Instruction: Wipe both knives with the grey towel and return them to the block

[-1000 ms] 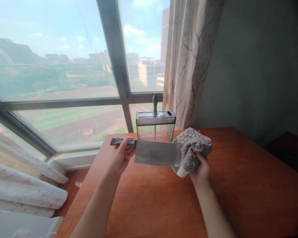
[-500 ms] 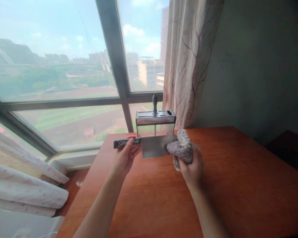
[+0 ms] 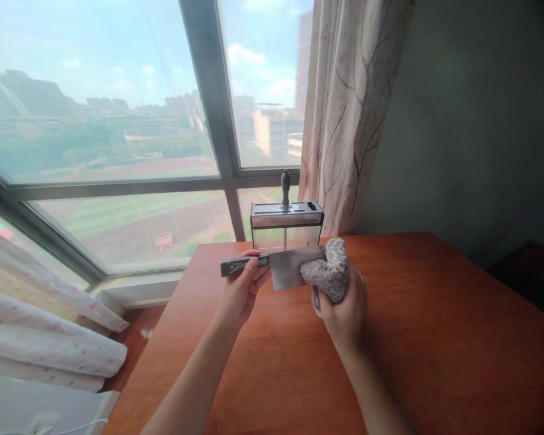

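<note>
My left hand is closed around the dark handle end of a cleaver, whose broad grey blade points right above the table. A fuzzy grey-and-white cloth is bunched in my right hand and folded over the blade's far end, which it hides. Behind the blade stands a knife block with a metal top and see-through sides. One dark-handled tool sticks up out of its top.
The reddish-brown wooden table stretches out below and to the right. Large windows lie beyond its far left edge. A patterned curtain hangs behind the block, and a pale curtain is at lower left.
The cleaver and my left hand have shifted slightly right, while the cloth in my right hand has slid a little left along the blade, covering more of it.
</note>
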The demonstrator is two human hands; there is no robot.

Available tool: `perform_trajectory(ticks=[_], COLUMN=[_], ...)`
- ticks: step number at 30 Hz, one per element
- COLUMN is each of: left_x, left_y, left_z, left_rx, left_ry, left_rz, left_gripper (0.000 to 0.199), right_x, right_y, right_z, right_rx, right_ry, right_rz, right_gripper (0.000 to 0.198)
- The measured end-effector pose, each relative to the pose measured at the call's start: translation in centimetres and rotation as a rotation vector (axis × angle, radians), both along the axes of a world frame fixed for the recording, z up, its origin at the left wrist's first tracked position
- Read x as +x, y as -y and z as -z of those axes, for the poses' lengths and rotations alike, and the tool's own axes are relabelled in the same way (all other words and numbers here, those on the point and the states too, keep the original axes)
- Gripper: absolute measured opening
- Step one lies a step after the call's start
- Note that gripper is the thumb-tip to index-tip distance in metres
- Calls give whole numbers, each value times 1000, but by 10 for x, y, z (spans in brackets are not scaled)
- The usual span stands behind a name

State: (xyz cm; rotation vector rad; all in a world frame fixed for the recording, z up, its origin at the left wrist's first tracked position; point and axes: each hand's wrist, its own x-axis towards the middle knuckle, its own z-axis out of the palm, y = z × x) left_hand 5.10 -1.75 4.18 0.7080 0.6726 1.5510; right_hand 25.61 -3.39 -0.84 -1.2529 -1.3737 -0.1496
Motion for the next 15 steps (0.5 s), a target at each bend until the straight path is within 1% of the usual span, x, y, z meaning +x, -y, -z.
perform_trajectory(ticks=[3,5,9,11,13,15], left_x=[11,15,16,14,11,6], left_y=[3,3,2,1,0,-2], left_z=[4,7,10,10,10,10], left_rx=[-10,-26,-37,-40,-39,-38], left_ry=[4,13,32,39,51,69], left_rz=[56,57,41,46,44,26], left_gripper=[24,25,27,27,25,22], right_x=[-11,-17,-29,-33,-34,-30], right_y=[-2,1,12,16,17,15], right_z=[2,1,-6,-9,-11,-12], right_rx=[-40,-50,-43,-44,-48,-48], right_ry=[78,131,292,369,391,354], right_rz=[-36,-103,-358,-455,-485,-466], right_gripper=[66,67,69,69,68,68])
